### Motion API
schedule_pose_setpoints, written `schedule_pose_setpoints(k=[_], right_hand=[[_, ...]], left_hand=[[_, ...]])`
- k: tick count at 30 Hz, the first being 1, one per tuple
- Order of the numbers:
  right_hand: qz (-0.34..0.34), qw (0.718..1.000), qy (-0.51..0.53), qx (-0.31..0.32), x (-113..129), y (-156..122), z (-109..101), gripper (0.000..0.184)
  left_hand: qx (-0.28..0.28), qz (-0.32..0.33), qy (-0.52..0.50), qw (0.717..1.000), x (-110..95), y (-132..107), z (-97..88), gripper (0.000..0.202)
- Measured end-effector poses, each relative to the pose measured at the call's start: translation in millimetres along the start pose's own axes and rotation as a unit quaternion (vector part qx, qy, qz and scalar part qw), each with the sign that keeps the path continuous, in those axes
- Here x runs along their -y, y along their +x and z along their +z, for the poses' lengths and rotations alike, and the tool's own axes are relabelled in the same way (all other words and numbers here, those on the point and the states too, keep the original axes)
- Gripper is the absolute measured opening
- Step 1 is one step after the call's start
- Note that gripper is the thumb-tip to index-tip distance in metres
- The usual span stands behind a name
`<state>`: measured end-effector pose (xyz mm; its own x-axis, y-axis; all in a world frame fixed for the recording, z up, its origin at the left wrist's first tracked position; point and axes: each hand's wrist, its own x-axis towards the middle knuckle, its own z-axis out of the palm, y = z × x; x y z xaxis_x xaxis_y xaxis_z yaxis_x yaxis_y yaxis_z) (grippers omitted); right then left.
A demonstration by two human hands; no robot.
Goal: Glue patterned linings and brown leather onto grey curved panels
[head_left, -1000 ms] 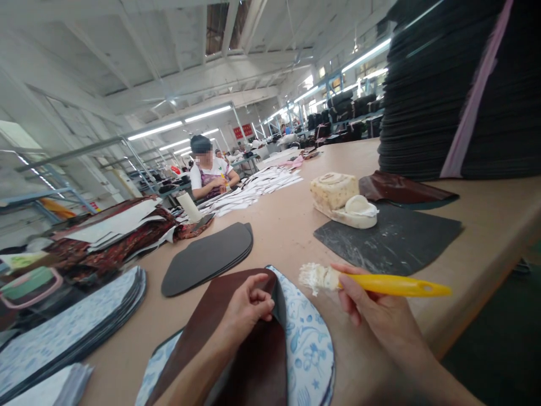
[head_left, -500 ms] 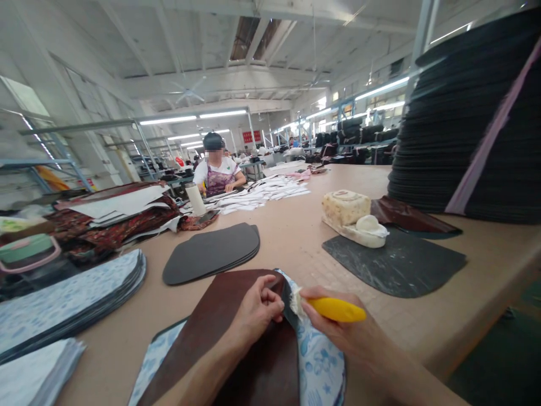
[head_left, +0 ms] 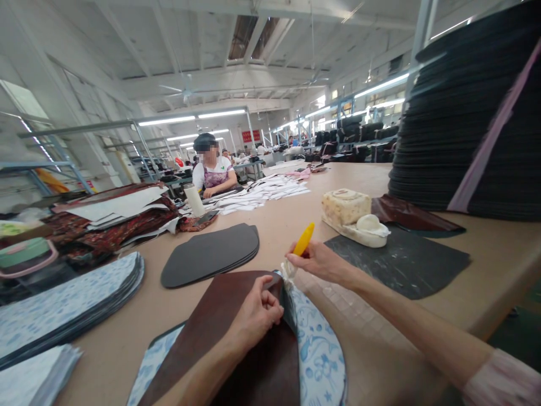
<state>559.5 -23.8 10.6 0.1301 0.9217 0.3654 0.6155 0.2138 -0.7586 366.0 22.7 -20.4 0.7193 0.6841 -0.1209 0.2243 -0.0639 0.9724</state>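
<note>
A dark brown leather-like panel (head_left: pixel 207 327) lies on a white piece with a blue print (head_left: pixel 319 349) at the near edge of the table. My left hand (head_left: pixel 258 310) pinches the panel's right edge and lifts it, so its dark grey underside shows. My right hand (head_left: pixel 321 261) grips a brush (head_left: pixel 304 239) by its yellow handle, tilted upright. The brush's pale, clotted bristles touch the far end of the lifted edge, where panel and printed piece meet. Beyond my right hand, a cream-coloured, crusted container (head_left: pixel 346 208) stands on a smeared dark sheet (head_left: pixel 406 265).
Grey cut panels (head_left: pixel 211 254) lie stacked ahead, and blue-printed panels (head_left: pixel 76 299) at left. A tall strapped black stack (head_left: pixel 460 124) rises at right. Across the table, a person (head_left: pixel 213 169) works near white strips (head_left: pixel 270 192), a pale cylinder (head_left: pixel 194 200) and a phone (head_left: pixel 205 219).
My right hand has moved away from me and slightly left, swinging the brush from nearly level to upright, its bristles now farther up the edge. My left hand has barely moved.
</note>
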Motion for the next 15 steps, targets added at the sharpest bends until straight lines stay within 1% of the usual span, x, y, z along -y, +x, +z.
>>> schedule_pose_setpoints(k=[2, 5, 10, 12, 15], right_hand=[[-0.002, 1.0, 0.004, -0.004, 0, 2, 1, 0.022], [-0.002, 1.0, 0.013, -0.011, 7, -8, 3, 0.024], [0.004, 1.0, 0.014, 0.013, 27, -41, 8, 0.019], [0.02, 0.999, 0.015, 0.028, 37, -55, 10, 0.017], [0.051, 0.996, 0.045, 0.053, 51, -70, 10, 0.015]], left_hand=[[0.003, -0.001, 0.003, 1.0, 0, 0, -0.4, 0.062], [0.006, -0.002, 0.006, 1.0, 0, -1, -0.3, 0.064], [0.006, 0.001, 0.002, 1.0, -2, -2, 0.6, 0.068], [0.006, 0.005, -0.003, 1.0, -4, -3, 1.1, 0.068], [0.004, 0.011, -0.009, 1.0, -6, -5, 1.6, 0.068]])
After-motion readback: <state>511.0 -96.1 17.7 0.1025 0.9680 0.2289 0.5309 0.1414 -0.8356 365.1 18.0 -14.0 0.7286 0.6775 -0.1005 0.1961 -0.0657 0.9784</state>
